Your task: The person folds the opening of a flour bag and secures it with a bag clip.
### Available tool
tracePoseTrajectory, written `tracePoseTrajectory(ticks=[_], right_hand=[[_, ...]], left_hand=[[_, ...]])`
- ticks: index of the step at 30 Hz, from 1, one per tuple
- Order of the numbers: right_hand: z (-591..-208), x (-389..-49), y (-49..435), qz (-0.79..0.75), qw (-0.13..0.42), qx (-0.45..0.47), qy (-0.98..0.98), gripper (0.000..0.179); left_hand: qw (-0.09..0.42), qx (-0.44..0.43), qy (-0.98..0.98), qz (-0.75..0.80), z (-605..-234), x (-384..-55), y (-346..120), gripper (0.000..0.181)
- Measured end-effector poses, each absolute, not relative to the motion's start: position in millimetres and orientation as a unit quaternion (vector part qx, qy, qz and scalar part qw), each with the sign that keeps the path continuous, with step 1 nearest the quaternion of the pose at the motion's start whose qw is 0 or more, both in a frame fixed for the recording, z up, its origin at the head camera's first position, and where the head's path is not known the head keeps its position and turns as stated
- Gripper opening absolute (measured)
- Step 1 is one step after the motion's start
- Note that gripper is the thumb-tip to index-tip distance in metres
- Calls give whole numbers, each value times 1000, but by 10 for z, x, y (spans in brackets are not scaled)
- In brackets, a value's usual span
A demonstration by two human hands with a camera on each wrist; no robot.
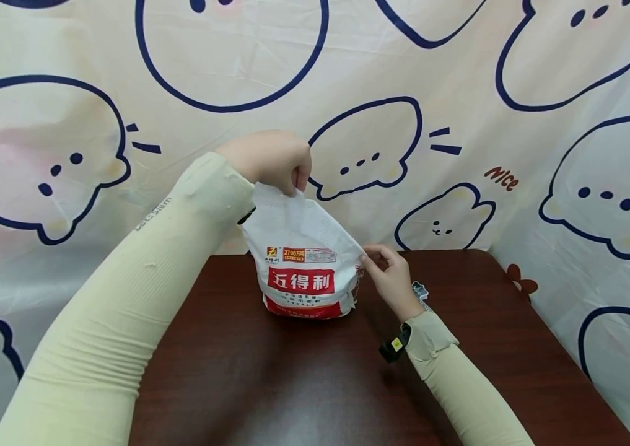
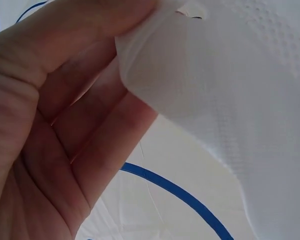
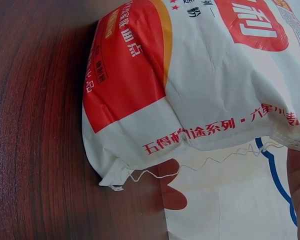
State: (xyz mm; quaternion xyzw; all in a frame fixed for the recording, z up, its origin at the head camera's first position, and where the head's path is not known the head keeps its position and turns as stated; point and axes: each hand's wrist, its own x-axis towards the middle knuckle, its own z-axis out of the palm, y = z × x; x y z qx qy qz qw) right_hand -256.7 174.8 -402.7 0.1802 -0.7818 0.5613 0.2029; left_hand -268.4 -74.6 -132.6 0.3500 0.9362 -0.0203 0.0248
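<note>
A white flour bag (image 1: pixel 300 248) with red printed panels stands on the table, its top drawn upward. My left hand (image 1: pixel 272 160) pinches the bag's top edge from above. Close up in the left wrist view, the thumb and fingers of the left hand (image 2: pixel 75 110) grip a fold of the white woven bag (image 2: pixel 190 85). On the other side, my right hand (image 1: pixel 389 279) pinches the upper right corner. A loose wavy thread (image 3: pixel 207 160) trails along the side seam of the flour bag (image 3: pixel 205 75) in the right wrist view, toward the right fingers (image 3: pixel 299 185).
The dark brown wooden table (image 1: pixel 303 378) extends around the bag and ends at a rounded corner at back right. Behind it hangs a pale cloth (image 1: pixel 459 214) printed with blue cartoon outlines. A black band (image 1: pixel 395 344) sits at the right wrist.
</note>
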Motion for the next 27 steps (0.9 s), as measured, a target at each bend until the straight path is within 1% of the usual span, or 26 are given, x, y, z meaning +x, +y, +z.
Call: tracePoseTrajectory(ticks=[6,18,27], right_hand=[[-4030,-2558,1752,566,199,180,-779,21],[-3999,-2545,1747,569,168,156,-790,23],[-3728,-2322,1659,560,168,153,-797,20]], left_hand=[[42,343,938,-26,-1309,-2677,-725,11],[46,324,945,-6,-1325,-2696,-769,11],[40,328,944,-2,-1330,-2713,-788,11]])
